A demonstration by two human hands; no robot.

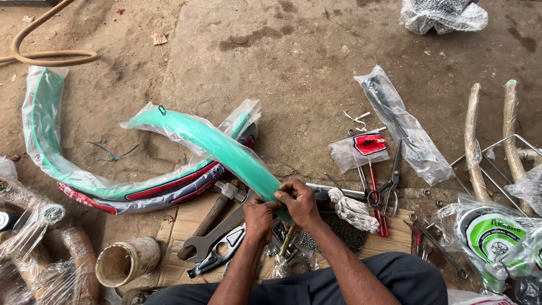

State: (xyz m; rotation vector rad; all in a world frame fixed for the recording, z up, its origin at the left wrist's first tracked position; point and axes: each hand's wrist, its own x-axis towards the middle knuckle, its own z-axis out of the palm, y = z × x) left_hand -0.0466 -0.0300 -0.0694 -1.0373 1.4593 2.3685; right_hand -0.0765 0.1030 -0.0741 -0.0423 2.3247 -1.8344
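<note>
Green mudguard [217, 144], half sleeved in clear plastic, is held at its near end above the cardboard [180, 226]. Left hand [259, 217] and right hand [299, 200] pinch that tip; the wrap is best peeled evenly. Spanners [217, 240], scissors [389, 183] and a second mudguard [68, 169] crowd the floor [316, 62].

A big wrench [217, 229], scissors [389, 181], a cloth wad [353, 210] and a tan hose [39, 39] lie around

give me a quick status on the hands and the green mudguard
Left hand and right hand both gripping green mudguard at near end. Plastic wrap partly on. Tools beneath.
</note>
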